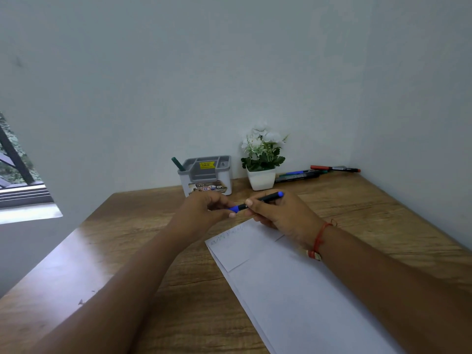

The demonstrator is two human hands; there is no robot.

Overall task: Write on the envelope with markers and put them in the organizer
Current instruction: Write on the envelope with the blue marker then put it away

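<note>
A white envelope (pixel 281 277) lies slanted on the wooden desk, with faint green scribbles near its far left corner. Above its far end I hold a blue marker (pixel 265 199) level between both hands. My right hand (pixel 283 215) grips the black barrel. My left hand (pixel 207 208) pinches the blue cap end. A grey organizer (pixel 207 175) stands at the back against the wall, and a green marker (pixel 178 164) sticks up from its left slot.
A white pot of white flowers (pixel 263 159) stands right of the organizer. Behind it several markers (pixel 316 172), among them a red one, lie along the wall. The wooden desk (pixel 127 251) meets walls at the back and right; a window is at the left.
</note>
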